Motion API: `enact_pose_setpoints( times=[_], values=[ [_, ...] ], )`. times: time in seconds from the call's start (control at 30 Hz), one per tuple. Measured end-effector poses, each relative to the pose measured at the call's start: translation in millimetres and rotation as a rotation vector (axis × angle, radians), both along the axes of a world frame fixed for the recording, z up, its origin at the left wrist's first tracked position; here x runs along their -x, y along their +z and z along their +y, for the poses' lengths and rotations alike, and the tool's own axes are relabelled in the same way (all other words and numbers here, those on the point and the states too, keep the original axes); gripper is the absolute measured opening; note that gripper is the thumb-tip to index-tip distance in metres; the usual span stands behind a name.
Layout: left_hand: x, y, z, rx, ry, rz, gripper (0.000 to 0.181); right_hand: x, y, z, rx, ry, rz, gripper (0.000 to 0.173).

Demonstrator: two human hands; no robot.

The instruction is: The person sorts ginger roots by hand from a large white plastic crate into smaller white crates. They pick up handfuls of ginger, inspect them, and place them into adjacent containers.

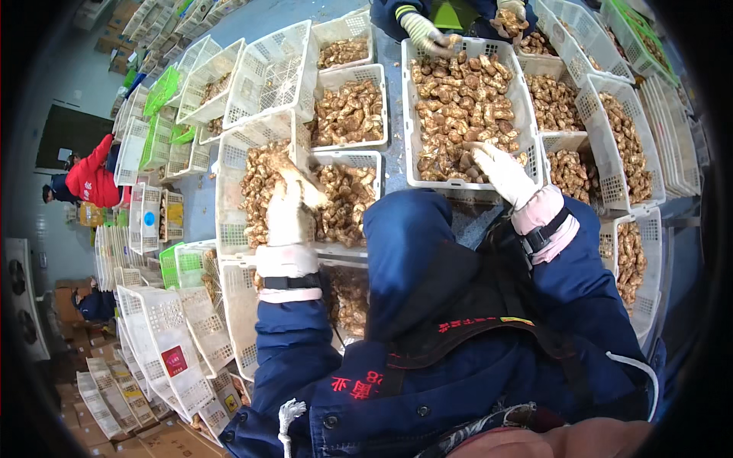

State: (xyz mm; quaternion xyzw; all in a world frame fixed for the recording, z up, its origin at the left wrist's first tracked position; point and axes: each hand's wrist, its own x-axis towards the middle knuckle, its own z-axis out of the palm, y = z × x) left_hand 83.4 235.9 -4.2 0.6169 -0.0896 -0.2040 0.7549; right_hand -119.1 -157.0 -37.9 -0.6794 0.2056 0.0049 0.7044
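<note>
My left hand, in a white glove, is over a tall white plastic crate of brown mushrooms. Motion blurs its fingers, so I cannot tell whether a mushroom is between them. In front of me stands a white perforated crate filled with knobbly brown-and-cream mushrooms. My right hand, also gloved, reaches over its near right corner with the fingertips down among the mushrooms. What lies under that palm is hidden.
Opposite, a co-worker's gloved hand holds a mushroom at the crate's far edge; their other hand also holds mushrooms. Mushroom crates line the left, more crates the right. A person in red is far left.
</note>
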Motion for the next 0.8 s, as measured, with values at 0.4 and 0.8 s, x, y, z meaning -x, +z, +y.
enact_pose_setpoints(
  times=[0.4, 0.8],
  values=[
    [49.4, -270.2, 42.7, -0.08, 0.675, 0.747, 0.059, 2.7, 6.3, 5.8, 0.571, 0.072, 0.22, 0.053],
    [22.5, 18.4, -41.2, 0.207, 0.111, 0.115, 0.028, 44.2, -30.5, -64.8, 1.141, -0.173, 0.295, 0.054]
  ],
)
